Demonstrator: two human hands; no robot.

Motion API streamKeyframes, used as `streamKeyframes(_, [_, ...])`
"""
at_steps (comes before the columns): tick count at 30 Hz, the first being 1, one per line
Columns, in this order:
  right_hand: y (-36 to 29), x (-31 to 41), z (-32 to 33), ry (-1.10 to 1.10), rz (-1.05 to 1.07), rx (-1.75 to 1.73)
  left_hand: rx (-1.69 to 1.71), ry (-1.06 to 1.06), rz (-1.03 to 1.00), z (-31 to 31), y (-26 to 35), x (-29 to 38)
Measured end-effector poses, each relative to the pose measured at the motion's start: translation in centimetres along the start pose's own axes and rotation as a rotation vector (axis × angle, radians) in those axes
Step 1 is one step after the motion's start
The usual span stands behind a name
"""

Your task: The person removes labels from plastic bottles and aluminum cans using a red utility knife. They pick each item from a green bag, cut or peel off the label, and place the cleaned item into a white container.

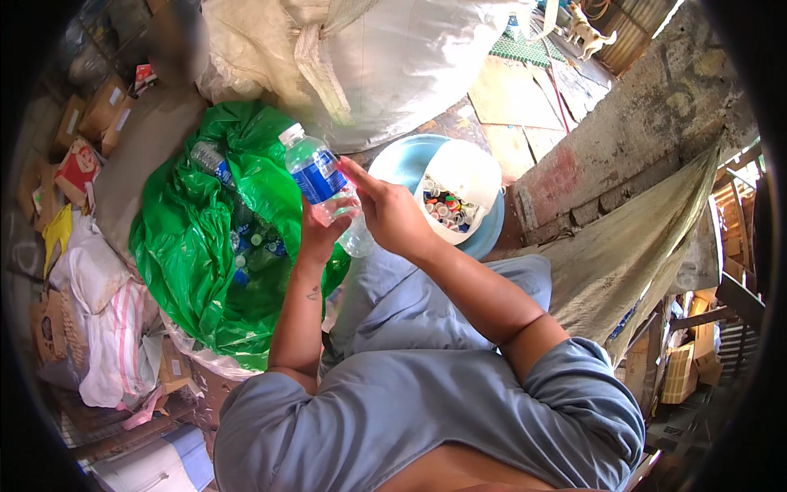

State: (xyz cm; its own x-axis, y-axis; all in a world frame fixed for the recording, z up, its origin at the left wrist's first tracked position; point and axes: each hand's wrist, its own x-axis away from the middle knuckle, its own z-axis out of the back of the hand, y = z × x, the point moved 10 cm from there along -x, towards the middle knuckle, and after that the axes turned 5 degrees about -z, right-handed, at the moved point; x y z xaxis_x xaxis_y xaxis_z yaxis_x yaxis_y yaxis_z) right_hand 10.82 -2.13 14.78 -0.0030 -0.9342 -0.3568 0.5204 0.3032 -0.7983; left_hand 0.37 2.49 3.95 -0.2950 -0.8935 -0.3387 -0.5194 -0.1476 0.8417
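A clear plastic bottle (318,176) with a white cap and a blue label tilts up in front of my lap. My left hand (324,229) grips it around its lower half. At the label's right edge are the fingers of my right hand (393,212), the index finger stretched out. Something pink shows under that finger, too small to name, and the other fingertips are hidden. To the left, a large green plastic bag (178,270) gapes around several plastic bottles (211,161). On the right, a white container (464,166) with many-coloured bottle caps (449,212) sits inside a blue basin (393,157).
Behind the bag and basin bulges a big whitish sack (393,67). Cardboard boxes (101,111) and a striped white sack (117,326) crowd the left. A concrete slab (615,135) and a draped cloth (627,252) flank the right. A dog (587,34) stands farther back.
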Motion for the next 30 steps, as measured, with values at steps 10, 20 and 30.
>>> streamKeyframes(10, [2.9, 0.2, 5.4, 0.080, -0.180, -0.087, 0.352, -0.217, 0.283, -4.5, -2.9, 1.3])
streamKeyframes(20, [5.0, 1.9, 9.7, 0.118, -0.315, -0.060, 0.172, -0.321, 0.300, -10.1, -3.8, 0.9])
streamKeyframes(30, [12.1, 6.9, 21.8, 0.452, -0.313, -0.334, 0.647, -0.969, 0.836, -22.8, -5.3, 7.4])
